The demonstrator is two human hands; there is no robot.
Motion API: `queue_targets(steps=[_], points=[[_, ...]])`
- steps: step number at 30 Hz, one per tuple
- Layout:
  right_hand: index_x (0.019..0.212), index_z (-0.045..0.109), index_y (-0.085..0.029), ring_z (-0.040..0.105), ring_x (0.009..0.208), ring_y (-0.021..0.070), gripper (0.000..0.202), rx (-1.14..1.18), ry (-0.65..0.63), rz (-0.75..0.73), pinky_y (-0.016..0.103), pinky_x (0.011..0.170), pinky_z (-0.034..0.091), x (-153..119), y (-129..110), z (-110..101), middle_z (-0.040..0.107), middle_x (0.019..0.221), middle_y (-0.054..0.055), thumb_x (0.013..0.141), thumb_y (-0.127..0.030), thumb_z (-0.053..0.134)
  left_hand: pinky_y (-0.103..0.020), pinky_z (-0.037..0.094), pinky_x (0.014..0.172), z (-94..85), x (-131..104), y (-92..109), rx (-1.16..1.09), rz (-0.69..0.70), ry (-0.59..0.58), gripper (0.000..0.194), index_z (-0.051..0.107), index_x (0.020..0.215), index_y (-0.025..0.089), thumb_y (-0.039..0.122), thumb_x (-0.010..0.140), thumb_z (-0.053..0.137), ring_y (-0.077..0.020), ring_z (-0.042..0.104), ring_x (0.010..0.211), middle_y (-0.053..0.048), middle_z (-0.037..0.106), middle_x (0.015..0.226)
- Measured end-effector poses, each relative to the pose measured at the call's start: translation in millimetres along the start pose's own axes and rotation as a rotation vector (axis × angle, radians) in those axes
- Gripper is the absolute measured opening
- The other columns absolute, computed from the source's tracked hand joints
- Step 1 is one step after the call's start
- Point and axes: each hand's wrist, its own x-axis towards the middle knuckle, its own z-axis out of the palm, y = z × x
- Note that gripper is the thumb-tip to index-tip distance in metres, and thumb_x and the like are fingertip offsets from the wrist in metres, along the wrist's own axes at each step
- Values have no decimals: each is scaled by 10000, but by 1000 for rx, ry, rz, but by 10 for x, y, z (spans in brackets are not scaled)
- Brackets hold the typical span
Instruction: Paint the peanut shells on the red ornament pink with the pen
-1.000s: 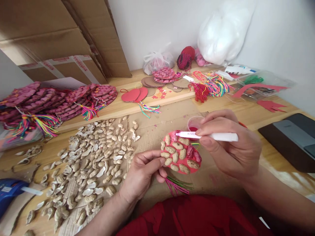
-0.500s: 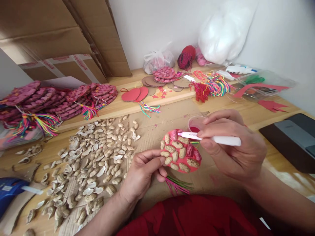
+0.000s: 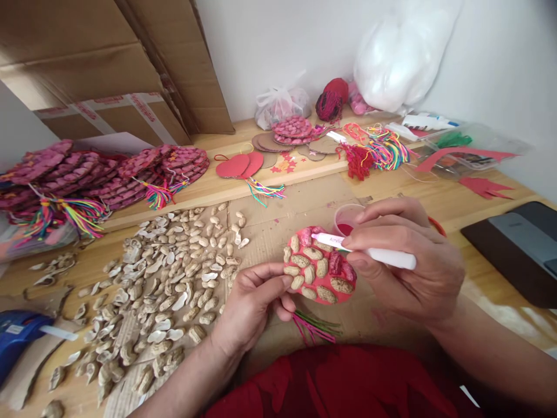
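Note:
My left hand [image 3: 256, 302] pinches the left edge of a round red disc [image 3: 321, 266] covered with peanut shells. A few of its shells are coloured pink or dark red; the others are plain tan. Between the fingers of my right hand [image 3: 400, 261] is a white acrylic marker [image 3: 389, 257], its pale tip at a pink shell near the disc's top edge. Green and magenta tassel strands [image 3: 317, 328] hang below the disc. Just behind my right fingers stands a small clear cup [image 3: 343, 216] with red paint in it, partly hidden.
Loose peanut shells [image 3: 174, 278] spread across the cardboard [image 3: 261, 232] on the left. A blue glue gun [image 3: 21, 342] lies at far left. Stacks of finished pink discs [image 3: 139, 174] and colourful tassels [image 3: 387, 145] line the back ledge. A dark phone case [image 3: 513, 249] is at right.
My right hand and the marker have shifted slightly left, the tip moving along the pink shell at the disc's top. My left hand holds the disc nearly still.

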Motion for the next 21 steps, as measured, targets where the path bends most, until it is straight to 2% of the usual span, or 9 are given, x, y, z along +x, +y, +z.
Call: queue_targets(steps=[5, 10, 16, 21], points=[[964, 667, -273, 660, 889, 214, 157, 56, -25, -2, 414, 837, 540, 7, -6, 0, 738, 792, -25, 836, -199, 721, -138, 480, 384, 8, 2, 5, -12, 1, -8, 164, 799, 855, 129, 250, 750, 833, -83, 592, 388, -23, 702, 521], [951, 673, -256, 652, 903, 203, 145, 1, 3, 22, 382, 816, 539, 11, 2, -8, 723, 789, -16, 834, -189, 726, -139, 488, 385, 1, -1, 10, -19, 2, -15, 167, 799, 854, 123, 246, 747, 834, -86, 602, 395, -25, 708, 530], [974, 679, -265, 641, 911, 218, 161, 102, -40, 30, 411, 847, 532, -27, 2, -4, 727, 798, -10, 836, -198, 727, -145, 495, 382, -13, 16, -2, -23, 3, -1, 158, 801, 857, 126, 223, 738, 835, -93, 621, 419, -24, 721, 578], [970, 682, -263, 637, 927, 206, 160, 90, 5, 97, 388, 835, 518, -28, 44, 12, 725, 808, -7, 843, -168, 705, -146, 497, 379, -29, 15, -14, -11, 3, -9, 141, 806, 863, 131, 222, 757, 821, -86, 616, 415, -19, 722, 593]])
